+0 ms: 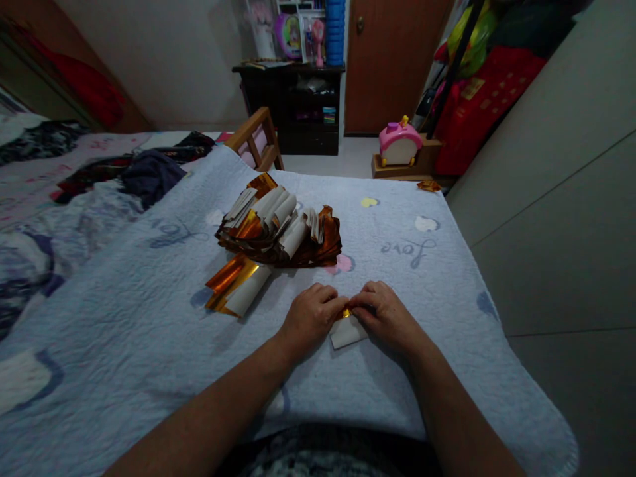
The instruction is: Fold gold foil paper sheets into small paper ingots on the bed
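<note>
A small piece of gold foil paper [348, 332], its pale backing facing up, lies on the blue cloth [318, 404] in front of me. My left hand [315, 315] pinches its upper left edge. On the upper right edge my right hand [382, 308] grips the same paper, fingers curled. A shiny gold strip shows between the two sets of fingertips, which nearly meet. Beyond my left hand rests a loose pile of folded gold foil papers [293, 235], grey-white backs mixed with gold faces. A few curled sheets [238, 285] lie at its near left side.
At the cloth's far right corner is a small folded gold paper piece [428, 186]. A pink toy [400, 144] stands past the far edge. Clothes [152, 175] lie on a bed at left. A pale cabinet [566, 265] borders the right side.
</note>
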A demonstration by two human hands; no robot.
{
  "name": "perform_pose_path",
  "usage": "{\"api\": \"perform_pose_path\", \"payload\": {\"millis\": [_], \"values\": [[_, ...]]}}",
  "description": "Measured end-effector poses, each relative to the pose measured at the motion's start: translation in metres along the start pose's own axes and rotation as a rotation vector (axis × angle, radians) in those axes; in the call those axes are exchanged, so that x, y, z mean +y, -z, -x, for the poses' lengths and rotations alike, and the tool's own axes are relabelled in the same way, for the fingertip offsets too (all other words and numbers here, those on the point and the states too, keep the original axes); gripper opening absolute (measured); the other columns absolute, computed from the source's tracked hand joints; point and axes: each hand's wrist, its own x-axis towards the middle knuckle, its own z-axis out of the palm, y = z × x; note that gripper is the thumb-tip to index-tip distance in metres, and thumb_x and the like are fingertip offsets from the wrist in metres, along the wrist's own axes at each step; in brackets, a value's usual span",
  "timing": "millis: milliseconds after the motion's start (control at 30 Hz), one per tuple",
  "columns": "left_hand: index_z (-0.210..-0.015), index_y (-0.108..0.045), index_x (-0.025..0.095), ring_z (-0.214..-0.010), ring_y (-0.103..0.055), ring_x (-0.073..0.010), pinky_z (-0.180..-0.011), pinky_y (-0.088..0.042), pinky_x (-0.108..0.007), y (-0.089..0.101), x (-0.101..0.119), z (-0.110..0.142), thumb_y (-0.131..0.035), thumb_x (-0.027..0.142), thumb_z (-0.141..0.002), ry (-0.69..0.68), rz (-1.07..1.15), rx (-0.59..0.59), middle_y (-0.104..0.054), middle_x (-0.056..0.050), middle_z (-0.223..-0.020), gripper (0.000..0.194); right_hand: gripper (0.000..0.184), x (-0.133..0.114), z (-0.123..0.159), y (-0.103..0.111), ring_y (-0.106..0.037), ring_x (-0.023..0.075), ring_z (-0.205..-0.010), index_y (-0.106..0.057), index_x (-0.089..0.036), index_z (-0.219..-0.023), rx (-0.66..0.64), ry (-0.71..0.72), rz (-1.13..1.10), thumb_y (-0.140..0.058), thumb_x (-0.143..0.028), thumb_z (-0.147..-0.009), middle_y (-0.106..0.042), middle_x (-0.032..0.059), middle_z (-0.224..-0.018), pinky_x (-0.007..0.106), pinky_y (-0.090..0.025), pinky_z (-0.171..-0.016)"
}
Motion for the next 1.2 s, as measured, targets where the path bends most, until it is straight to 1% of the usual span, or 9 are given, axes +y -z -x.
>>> {"api": "perform_pose_path", "payload": {"millis": [167,300,433,600,667,800,967,1067,1200], "values": [[-0.105,-0.072,0.023,-0.082,-0.053,-0.0185,-0.069,-0.043,-0.03,-0.001,0.0,0.001,-0.062,0.026,-0.096,0.012,-0.025,-0.028,-0.065,-0.003,-0.088,0.013,0.017,-0.003,0.0,0.004,-0.055,0.0207,-0.089,-0.074,-0.021,-0.091,-0.015,-0.012,-0.005,-0.064,-0.008,-0.086,-0.063,0.0041,-0.087,0.036,-0.042,-0.082],[-0.105,-0.072,0.024,-0.083,-0.053,-0.019,-0.071,-0.043,-0.03,0.0,0.001,0.001,-0.063,0.026,-0.096,0.016,-0.039,-0.044,-0.065,-0.003,-0.089,0.013,0.022,-0.002,0.0,0.005,-0.054,0.0205,-0.089,-0.069,-0.02,-0.091,-0.025,-0.001,-0.004,-0.06,-0.003,-0.081,-0.063,0.0037,-0.086,0.035,-0.041,-0.081],[-0.104,-0.071,0.024,-0.084,-0.053,-0.0193,-0.072,-0.043,-0.03,0.001,0.001,0.001,-0.062,0.026,-0.096,0.032,-0.036,-0.062,-0.065,-0.003,-0.089,0.012,0.019,-0.001,0.001,0.003,-0.052,0.0202,-0.086,-0.063,-0.019,-0.085,-0.012,-0.006,0.003,-0.057,-0.003,-0.079,-0.061,0.0032,-0.085,0.034,-0.038,-0.078],[-0.1,-0.069,0.02,-0.085,-0.055,-0.0195,-0.074,-0.044,-0.031,0.002,0.002,-0.001,-0.058,0.026,-0.098,0.047,-0.002,-0.055,-0.066,-0.004,-0.09,0.013,0.023,0.0,0.001,0.001,-0.051,0.0203,-0.087,-0.06,-0.02,-0.09,0.001,0.016,0.022,-0.057,-0.003,-0.074,-0.061,0.0031,-0.088,0.034,-0.037,-0.078],[-0.097,-0.068,0.018,-0.085,-0.055,-0.0193,-0.075,-0.045,-0.031,0.003,0.002,-0.002,-0.056,0.025,-0.1,0.054,0.018,-0.044,-0.067,-0.004,-0.09,0.014,0.021,0.001,0.001,-0.002,-0.051,0.0201,-0.084,-0.059,-0.02,-0.09,0.028,0.008,0.032,-0.058,-0.005,-0.075,-0.061,0.0029,-0.086,0.033,-0.037,-0.077],[-0.096,-0.069,0.019,-0.082,-0.054,-0.0188,-0.07,-0.043,-0.03,0.003,0.002,-0.001,-0.057,0.024,-0.099,0.029,-0.003,-0.029,-0.065,-0.004,-0.088,0.013,0.01,0.002,-0.003,-0.01,-0.051,0.0205,-0.08,-0.059,-0.02,-0.081,0.105,-0.028,0.092,-0.058,-0.01,-0.084,-0.06,0.0039,-0.081,0.033,-0.037,-0.074],[-0.1,-0.07,0.021,-0.08,-0.052,-0.0182,-0.068,-0.041,-0.03,0.001,0.001,0.0,-0.058,0.027,-0.099,-0.014,-0.042,-0.003,-0.064,-0.003,-0.086,0.013,0.013,0.001,-0.006,-0.019,-0.052,0.0215,-0.08,-0.059,-0.021,-0.077,0.181,-0.062,0.144,-0.059,-0.013,-0.088,-0.061,0.0046,-0.08,0.034,-0.037,-0.074],[-0.102,-0.07,0.021,-0.081,-0.053,-0.0185,-0.068,-0.041,-0.03,0.001,0.001,0.0,-0.06,0.028,-0.098,-0.02,-0.064,-0.028,-0.064,-0.003,-0.088,0.013,0.011,-0.001,-0.006,-0.023,-0.053,0.0213,-0.079,-0.058,-0.021,-0.08,0.225,-0.101,0.156,-0.059,-0.013,-0.088,-0.061,0.004,-0.08,0.034,-0.037,-0.074],[-0.1,-0.069,0.02,-0.082,-0.053,-0.0191,-0.069,-0.043,-0.031,0.002,0.003,0.0,-0.06,0.027,-0.097,-0.013,-0.09,-0.066,-0.063,-0.003,-0.086,0.011,0.014,-0.005,-0.005,-0.024,-0.054,0.0208,-0.079,-0.058,-0.02,-0.08,0.211,-0.103,0.198,-0.057,-0.01,-0.089,-0.06,0.0041,-0.081,0.034,-0.036,-0.073]]}}
